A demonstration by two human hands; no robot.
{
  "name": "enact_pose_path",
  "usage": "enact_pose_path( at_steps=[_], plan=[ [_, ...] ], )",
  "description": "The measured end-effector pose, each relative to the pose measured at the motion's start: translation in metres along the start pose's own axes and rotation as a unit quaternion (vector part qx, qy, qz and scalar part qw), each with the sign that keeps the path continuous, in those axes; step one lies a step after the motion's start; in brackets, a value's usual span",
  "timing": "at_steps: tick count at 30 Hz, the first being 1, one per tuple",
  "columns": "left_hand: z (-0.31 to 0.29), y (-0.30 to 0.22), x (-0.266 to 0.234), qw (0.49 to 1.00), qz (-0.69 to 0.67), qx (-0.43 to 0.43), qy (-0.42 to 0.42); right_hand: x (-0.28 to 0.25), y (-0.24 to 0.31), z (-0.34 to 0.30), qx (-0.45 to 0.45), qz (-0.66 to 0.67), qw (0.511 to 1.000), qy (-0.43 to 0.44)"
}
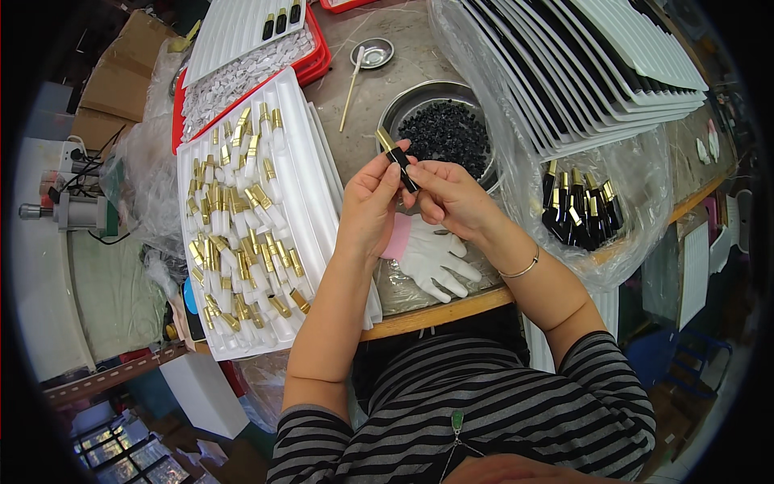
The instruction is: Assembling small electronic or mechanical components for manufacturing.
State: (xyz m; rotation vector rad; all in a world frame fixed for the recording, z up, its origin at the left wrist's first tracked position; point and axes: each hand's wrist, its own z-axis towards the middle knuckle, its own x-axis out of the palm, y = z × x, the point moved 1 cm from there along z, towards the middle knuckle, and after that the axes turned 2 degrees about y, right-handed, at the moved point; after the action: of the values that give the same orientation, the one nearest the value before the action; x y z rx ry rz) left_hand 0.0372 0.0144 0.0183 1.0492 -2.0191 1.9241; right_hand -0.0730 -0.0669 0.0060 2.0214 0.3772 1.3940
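1. The left hand (372,195) is closed in a pinch, thumb and fingers clamped on a slim black tube with a shiny gold end (397,158).
2. The right hand (458,196) grips the same tube nearer its black end, so the two hands sit close together (a thin silver bangle (528,268) circles the right wrist).
3. The tube is held slantwise above the table, gold end pointing far and left, black end near and right, just left of a round, shiny metal bowl (405,102).
4. Loose, small black pieces (443,129) cover much of the bowl's bottom.
5. Below the hands, on the near side, lies a white fabric glove with a pink cuff (435,252), its fingers pointing near and right.
6. To the left, a white ribbed plastic tray (300,145) bears many whitish tubes with gold ends (252,153), heaped at varied angles.
7. Beyond it, at the far left, a red plastic tray (316,66) holds small white pieces (242,85).
8. Far of the hands, a white-tipped wooden stick (348,101) lies by a small round metal dish (379,55).
9. On the right, more black tubes with gold ends (576,202) lie clustered on crumpled clear plastic sheeting (649,173), near a tall stack of white ribbed trays (564,81).
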Motion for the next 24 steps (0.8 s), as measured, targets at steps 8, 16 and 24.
enact_pose_path(
  at_steps=[8, 16, 24],
  plan=[
    [0.0014, -0.0012, -0.0033, 0.999, -0.023, -0.018, 0.038, -0.0019, 0.0007, -0.0007, 0.011, 0.039, 0.999, 0.029],
    [0.0025, 0.0000, -0.0040, 0.995, -0.071, -0.050, 0.047, -0.0022, 0.0004, 0.0000, 0.021, 0.065, 0.997, 0.036],
    [0.0026, -0.0019, -0.0031, 0.995, -0.065, -0.051, 0.058, -0.0008, 0.0030, -0.0015, 0.019, 0.071, 0.997, 0.037]
  ],
)
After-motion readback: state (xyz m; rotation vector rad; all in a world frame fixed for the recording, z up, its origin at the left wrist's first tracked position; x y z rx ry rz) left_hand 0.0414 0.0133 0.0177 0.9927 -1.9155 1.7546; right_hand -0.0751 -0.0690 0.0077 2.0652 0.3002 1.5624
